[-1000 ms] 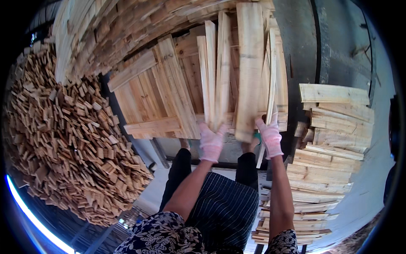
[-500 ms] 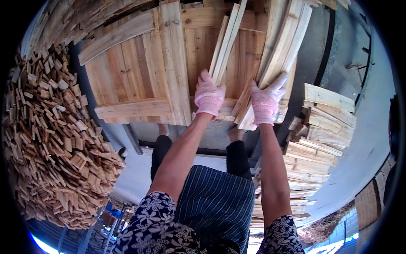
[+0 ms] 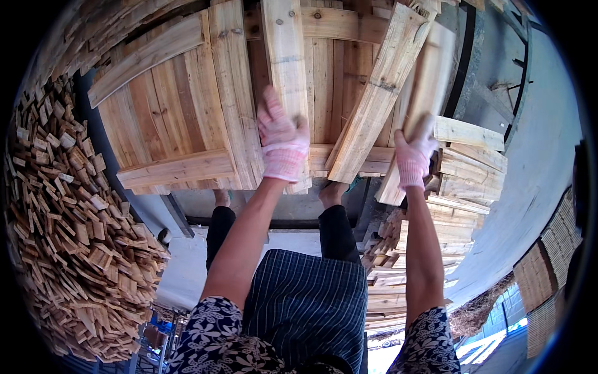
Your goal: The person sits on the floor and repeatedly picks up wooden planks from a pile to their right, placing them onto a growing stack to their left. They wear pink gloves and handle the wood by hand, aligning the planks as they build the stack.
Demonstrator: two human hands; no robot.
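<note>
My left hand, in a pink-and-white knit glove, rests over a pale plank that lies flat across wooden boards. Its fingers are stretched along the plank's left edge, thumb apart. In a matching glove, my right hand grips another plank, slanted at the right side of the boards and blurred by motion. Between my hands a knotted plank lies slantwise. Beneath them is a panel of side-by-side boards with crosspieces near its edges.
A large heap of short wood pieces rises on the left. Stacked planks stand at the right, beside a pale wall. Metal frame bars run under the panel. My feet are beneath its near edge.
My hands have moved apart, the right one rightward with its plank. The planks held upright in my left hand have given way to one lying flat. The knotted plank now lies between my hands.
</note>
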